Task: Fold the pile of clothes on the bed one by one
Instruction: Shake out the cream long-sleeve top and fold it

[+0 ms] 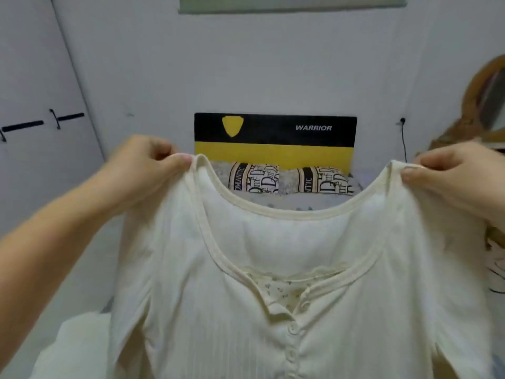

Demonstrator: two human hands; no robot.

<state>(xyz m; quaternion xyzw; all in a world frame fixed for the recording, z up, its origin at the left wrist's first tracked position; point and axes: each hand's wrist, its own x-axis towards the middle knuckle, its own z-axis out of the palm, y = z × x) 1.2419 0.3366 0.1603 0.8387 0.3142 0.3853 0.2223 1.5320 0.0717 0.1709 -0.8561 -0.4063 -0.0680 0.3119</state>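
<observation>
I am seeing my left hand (147, 160) and right hand (448, 173) pinching a cream top (273, 310) by its shoulders; it is hiding the bed, its hem cut off

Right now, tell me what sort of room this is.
Most likely a bedroom: two printed pillows lie on a bed against a black-and-yellow headboard, a wood-framed mirror stands at right, and both hands hold up a cream ribbed top.

Shirt (273, 310) hangs spread between left hand (144, 165) and right hand (451, 173), screening most of the bed (295, 202) below. Through the neckline: two pillows (289, 180) against a black-and-yellow board (274, 140). Open air above both hands up to the wall (246, 64). Left flank bounded by cupboard doors (32, 91); right flank crowded by a wood-framed mirror (486, 99).
</observation>
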